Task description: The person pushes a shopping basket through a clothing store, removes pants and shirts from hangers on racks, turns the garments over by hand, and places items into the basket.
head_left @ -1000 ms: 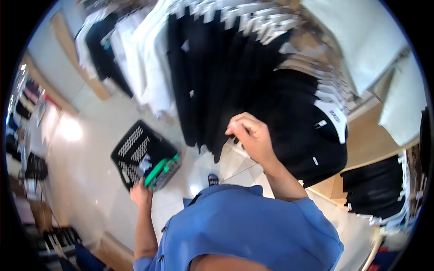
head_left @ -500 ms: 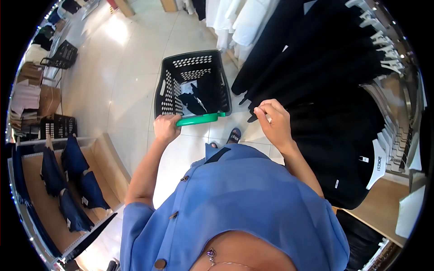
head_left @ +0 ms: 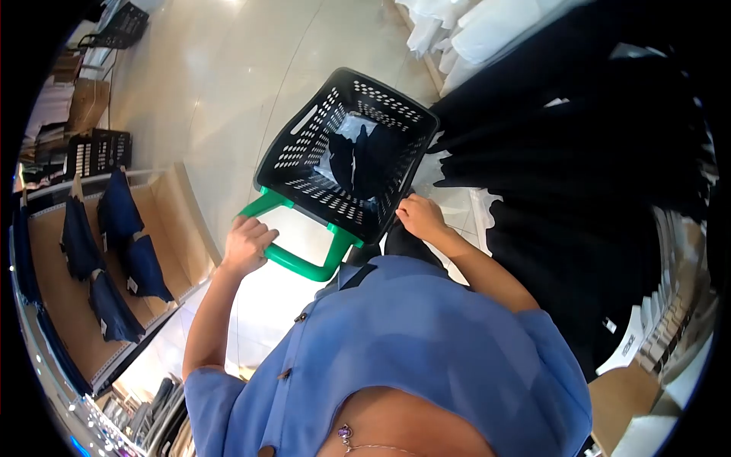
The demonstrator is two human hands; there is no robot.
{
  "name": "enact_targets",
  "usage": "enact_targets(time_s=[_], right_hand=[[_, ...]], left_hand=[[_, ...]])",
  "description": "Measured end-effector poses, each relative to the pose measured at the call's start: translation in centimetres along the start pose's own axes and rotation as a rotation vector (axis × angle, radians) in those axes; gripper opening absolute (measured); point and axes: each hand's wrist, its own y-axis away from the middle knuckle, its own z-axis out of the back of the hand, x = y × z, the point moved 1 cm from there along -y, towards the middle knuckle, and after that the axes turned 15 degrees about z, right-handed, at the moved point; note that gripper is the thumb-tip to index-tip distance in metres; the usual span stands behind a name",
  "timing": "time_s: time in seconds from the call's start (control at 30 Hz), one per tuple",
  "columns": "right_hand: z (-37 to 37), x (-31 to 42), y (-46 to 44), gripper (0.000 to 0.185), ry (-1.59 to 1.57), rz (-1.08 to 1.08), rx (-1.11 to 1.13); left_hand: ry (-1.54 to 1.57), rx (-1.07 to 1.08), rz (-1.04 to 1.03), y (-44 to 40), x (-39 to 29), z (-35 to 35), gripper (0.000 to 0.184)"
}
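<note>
My left hand point(head_left: 250, 245) is wrapped round the green handle point(head_left: 303, 264) of a black perforated basket point(head_left: 304, 141). The basket tilts toward me, and dark cloth point(head_left: 373, 156) with some white material point(head_left: 352, 126) lies inside it. My right hand point(head_left: 421, 216) is at the basket's near right side, fingers curled close to its wall; what they hold, if anything, is hidden. Just right of that hand hang long black garments point(head_left: 548, 190).
White garments point(head_left: 487, 38) hang at the top right. A wooden display bin point(head_left: 65, 305) with folded dark blue jeans point(head_left: 122, 209) stands at the left. Behind it are more black baskets point(head_left: 99, 152). White hangers point(head_left: 626, 341) stick out at the lower right.
The basket has come nearer and turned, and its green handle has swung out toward me. My right hand has moved from beside the black garments to the basket's side.
</note>
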Motion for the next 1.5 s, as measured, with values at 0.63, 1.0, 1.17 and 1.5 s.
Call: enact_targets(time_s=[0.63,1.0,1.17,1.5], right_hand=[[-16.9,-23.0,-20.8,0.036,0.199,-0.301,0.645],[-24.8,-33.6,-25.6,0.074,0.228,-0.281,0.700],[-28.1,-36.0,-23.9,0.041,0.341,-0.310,0.879],[-15.8,-18.4,-19.4,0.018,-0.061,0.004,0.412]], left_hand=[[-0.043,-0.258,0.410,1.7,-0.7,-3.7,0.019],[-0.167,-0.173,0.726,2.9,-1.9,-4.4,0.026],[-0.218,-0.126,0.703,2.4,-1.8,-4.0,0.028],[-0.050,-0.274,0.449,2.3,-0.2,-4.2,0.019]])
